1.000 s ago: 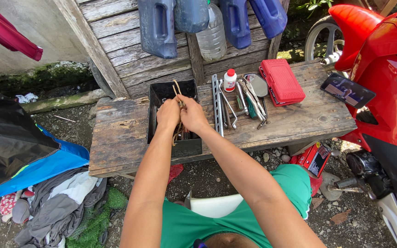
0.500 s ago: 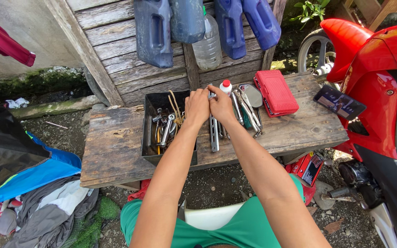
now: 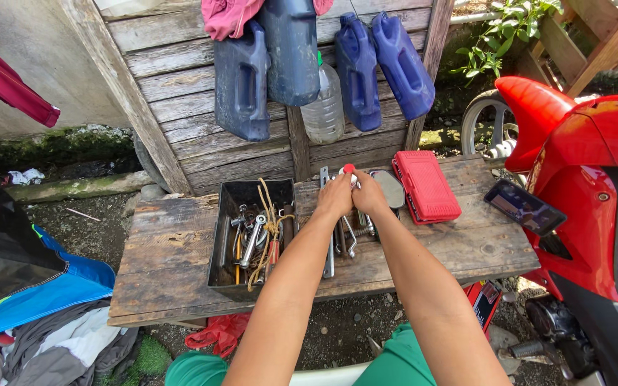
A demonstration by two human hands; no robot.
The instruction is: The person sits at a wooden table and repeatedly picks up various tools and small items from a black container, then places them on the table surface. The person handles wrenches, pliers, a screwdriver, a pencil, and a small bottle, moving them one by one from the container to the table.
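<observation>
My left hand (image 3: 335,198) and my right hand (image 3: 368,193) are around a small white bottle with a red cap (image 3: 349,170). The bench (image 3: 159,239) is grey-brown weathered wood. The tray (image 3: 224,268) is black, with silver-grey wrenches (image 3: 252,239) and a tan string (image 3: 272,221) inside. The case (image 3: 427,186) is red with fine ribs. The jugs (image 3: 241,82) are dark blue, one bottle (image 3: 323,107) is clear. The motorcycle (image 3: 595,164) is bright red. My shorts (image 3: 395,364) are green.
</observation>
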